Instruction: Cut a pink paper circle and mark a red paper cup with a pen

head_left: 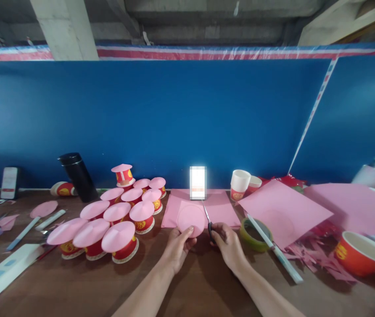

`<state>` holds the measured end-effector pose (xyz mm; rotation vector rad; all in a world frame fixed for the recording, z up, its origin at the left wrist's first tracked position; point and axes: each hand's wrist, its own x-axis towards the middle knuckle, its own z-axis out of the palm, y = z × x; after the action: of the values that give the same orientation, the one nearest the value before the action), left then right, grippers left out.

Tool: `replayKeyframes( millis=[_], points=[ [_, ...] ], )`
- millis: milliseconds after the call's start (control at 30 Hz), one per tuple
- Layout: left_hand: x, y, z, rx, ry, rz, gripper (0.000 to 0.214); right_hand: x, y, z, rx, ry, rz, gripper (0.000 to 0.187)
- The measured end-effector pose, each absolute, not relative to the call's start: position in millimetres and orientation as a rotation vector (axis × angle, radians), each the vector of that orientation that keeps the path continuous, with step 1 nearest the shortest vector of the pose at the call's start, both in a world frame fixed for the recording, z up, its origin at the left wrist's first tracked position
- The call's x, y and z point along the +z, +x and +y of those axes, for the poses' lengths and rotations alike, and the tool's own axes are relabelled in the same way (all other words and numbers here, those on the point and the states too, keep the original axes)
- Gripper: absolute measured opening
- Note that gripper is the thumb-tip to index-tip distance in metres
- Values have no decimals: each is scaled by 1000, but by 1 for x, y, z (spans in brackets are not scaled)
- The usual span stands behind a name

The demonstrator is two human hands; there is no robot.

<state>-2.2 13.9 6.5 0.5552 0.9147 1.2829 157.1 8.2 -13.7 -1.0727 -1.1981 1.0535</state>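
My left hand (180, 247) pinches the lower edge of a pink paper circle (190, 219), thumb on top and fingers underneath. In my right hand (227, 244) is a pair of scissors (207, 215), fingers wrapped round the dark handles and blades pointing up and away, just right of the circle. Beneath and behind the circle lie pink paper sheets (220, 204). To the left stand several red paper cups (124, 252) topped with pink paper cones (118, 237).
A phone with a blurred screen (198, 182) stands behind the sheets. On the right are a tape roll (256, 235), a long pale stick (275, 248), paper scraps (309, 255) and a red paper bowl (355, 255). A black bottle (78, 178) and a power strip (7, 273) stand left.
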Motion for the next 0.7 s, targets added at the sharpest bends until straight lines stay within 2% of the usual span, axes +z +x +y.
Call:
replayKeyframes(
  millis=[700],
  points=[
    [4, -3, 14, 1279, 574, 907, 19, -15, 158, 11, 1114, -1075, -1138, 34]
  ],
)
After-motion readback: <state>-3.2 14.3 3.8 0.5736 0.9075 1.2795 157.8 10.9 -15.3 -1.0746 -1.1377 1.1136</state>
